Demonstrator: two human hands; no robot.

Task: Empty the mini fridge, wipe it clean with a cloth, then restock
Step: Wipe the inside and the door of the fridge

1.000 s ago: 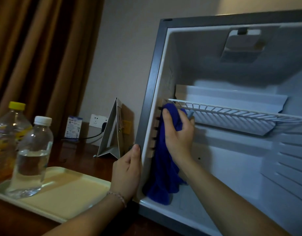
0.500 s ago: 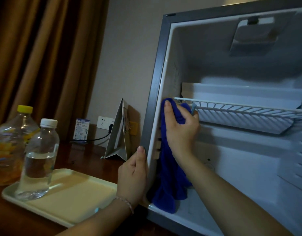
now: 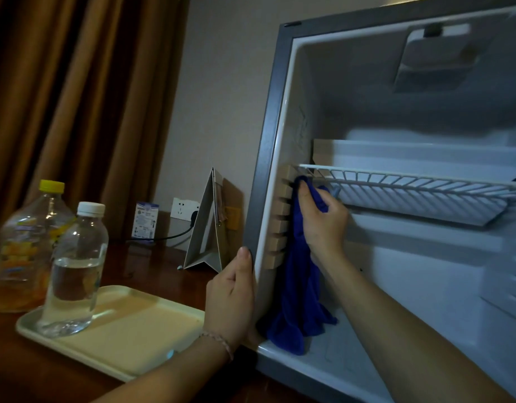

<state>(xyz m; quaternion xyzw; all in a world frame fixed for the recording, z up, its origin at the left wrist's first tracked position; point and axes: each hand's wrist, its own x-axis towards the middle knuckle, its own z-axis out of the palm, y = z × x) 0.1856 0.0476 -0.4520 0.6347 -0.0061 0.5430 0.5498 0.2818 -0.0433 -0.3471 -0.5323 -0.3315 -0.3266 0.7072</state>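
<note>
The cloth (image 3: 300,292) was deep blue against the fridge's (image 3: 425,286) white interior and grey frame. The tray (image 3: 129,338) was cream, one bottle cap (image 3: 51,186) yellow, another (image 3: 90,208) white, the curtain (image 3: 76,97) brown.

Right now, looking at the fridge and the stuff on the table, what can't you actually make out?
Head view only:
- Mini fridge: right side and door cut off by the frame edge.
- Left inner wall behind the blue cloth: hidden by the cloth and right hand.
- Small card by the wall: print too small.
- Yellow-capped bottle: label blurred, partly behind the water bottle.
</note>
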